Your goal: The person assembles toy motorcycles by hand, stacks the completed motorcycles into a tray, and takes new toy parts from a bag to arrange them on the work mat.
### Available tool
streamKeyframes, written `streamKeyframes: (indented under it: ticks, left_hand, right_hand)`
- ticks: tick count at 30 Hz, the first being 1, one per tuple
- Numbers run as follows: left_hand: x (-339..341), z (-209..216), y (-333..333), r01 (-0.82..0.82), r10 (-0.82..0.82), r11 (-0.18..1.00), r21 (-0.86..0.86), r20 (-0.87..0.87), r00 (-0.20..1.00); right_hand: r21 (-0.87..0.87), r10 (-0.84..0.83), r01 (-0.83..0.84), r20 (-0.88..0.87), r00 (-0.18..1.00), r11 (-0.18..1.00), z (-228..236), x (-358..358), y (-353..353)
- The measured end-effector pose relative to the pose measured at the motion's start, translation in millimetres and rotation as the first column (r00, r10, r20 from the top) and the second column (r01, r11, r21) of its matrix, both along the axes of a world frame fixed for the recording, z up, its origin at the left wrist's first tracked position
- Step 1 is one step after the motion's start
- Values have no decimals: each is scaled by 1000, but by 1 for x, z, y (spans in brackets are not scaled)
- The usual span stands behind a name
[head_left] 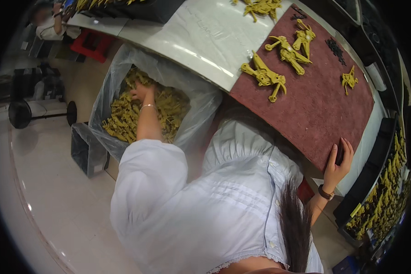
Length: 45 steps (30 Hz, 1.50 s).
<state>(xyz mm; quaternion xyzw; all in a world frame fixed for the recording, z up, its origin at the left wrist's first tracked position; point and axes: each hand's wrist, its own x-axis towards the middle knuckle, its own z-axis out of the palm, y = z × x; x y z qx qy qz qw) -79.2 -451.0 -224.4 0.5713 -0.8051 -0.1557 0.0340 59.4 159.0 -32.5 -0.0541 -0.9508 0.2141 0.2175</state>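
My left hand [143,92] is down inside a large clear plastic bag [116,61], its fingers curled round some yellow plastic parts [139,75] at the far side of the heap. Many more loose yellow parts [169,107] fill the bag below and around the wrist. Exactly how many pieces the fingers hold is hidden. On the near right edge of a dark red mat [306,109] rests my right hand [340,160], fingers stretched out and nothing in them. Farther up the mat lie several jointed yellow assemblies [265,77] and a smaller yellow piece [349,80].
Small black parts [335,50] lie at the mat's far right. Another yellow cluster [260,8] sits on the white tabletop [201,32]. Black trays of yellow parts [383,192] stand at right. A grey bin [89,150] and red stool [93,44] are left; a person [55,27] is beyond.
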Motion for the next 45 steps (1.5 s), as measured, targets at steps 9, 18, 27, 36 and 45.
streamKeyframes:
  ticks: [9, 18, 27, 36, 45]
  left_hand:
    - [56, -14, -30, 131, -153, 976, -173, -119, 981]
    - [120, 74, -39, 298, -424, 899, -322, -461, 780]
    - [32, 306, 223, 788, -716, 342, -512, -685, -134]
    - [-22, 269, 458, 559, -574, -742, -369, -79, -815]
    - [-26, 270, 399, 667, -621, -601, -439, -268, -736]
  right_hand:
    - [-50, -25, 24, -29, 999, 998, 8, -2, -2]
    - [-60, -46, 45, -9, 999, 997, 15, 3, 3]
    - [-67, -19, 16, -49, 999, 998, 15, 2, 1]
    - [-89, -21, 12, -99, 995, 996, 14, 10, 2]
    - [-88, -15, 9, -68, 998, 996, 12, 6, 6]
